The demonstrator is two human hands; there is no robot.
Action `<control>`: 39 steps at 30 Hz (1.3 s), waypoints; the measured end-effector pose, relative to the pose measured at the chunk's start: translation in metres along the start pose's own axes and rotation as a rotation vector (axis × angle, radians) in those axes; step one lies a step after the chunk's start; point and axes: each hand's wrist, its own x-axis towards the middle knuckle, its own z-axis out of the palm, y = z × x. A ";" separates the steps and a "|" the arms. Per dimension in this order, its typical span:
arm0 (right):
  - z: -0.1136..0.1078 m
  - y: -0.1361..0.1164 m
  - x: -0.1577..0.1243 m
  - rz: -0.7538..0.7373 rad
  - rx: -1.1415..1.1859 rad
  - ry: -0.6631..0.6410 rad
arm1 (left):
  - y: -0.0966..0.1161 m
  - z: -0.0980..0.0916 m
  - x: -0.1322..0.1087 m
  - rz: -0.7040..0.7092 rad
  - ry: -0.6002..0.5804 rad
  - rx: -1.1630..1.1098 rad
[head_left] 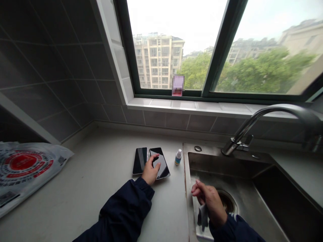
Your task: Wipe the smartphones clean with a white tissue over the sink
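Head view: the right hand pinches a grey cloth, which hangs down from the curled fingers. This hand is held over the left part of the sink, and the cloth hangs clear of the counter.

The left hand is loosely spread over the right phone, thumb and forefinger apart on its dark glass. It seems to rest there without closing round the edges; the other fingers are hidden, so how firmly it presses cannot be told. The phone lies flat on the counter, screen up and slightly turned, with pale reflections in the glass.

Just beside it, to the left, the left phone also lies flat and dark, a narrow gap between the two. To the right, between the right phone and the sink's edge, a small white bottle with a coloured label stands upright.

Farther right, a curved tap rises behind the basin, and the drain shows partly behind the right hand. At far left lies a plastic bag with red print. Beyond the counter, a tiled ledge runs below the window.
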 end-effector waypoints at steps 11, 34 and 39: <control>-0.001 0.004 0.000 -0.007 -0.026 -0.014 | 0.007 -0.002 -0.006 0.061 0.030 0.288; -0.002 0.006 0.002 -0.009 -0.044 -0.012 | 0.038 -0.008 -0.020 0.103 0.081 0.856; -0.002 0.006 0.001 -0.009 -0.052 -0.011 | 0.040 -0.013 -0.016 0.144 0.104 0.935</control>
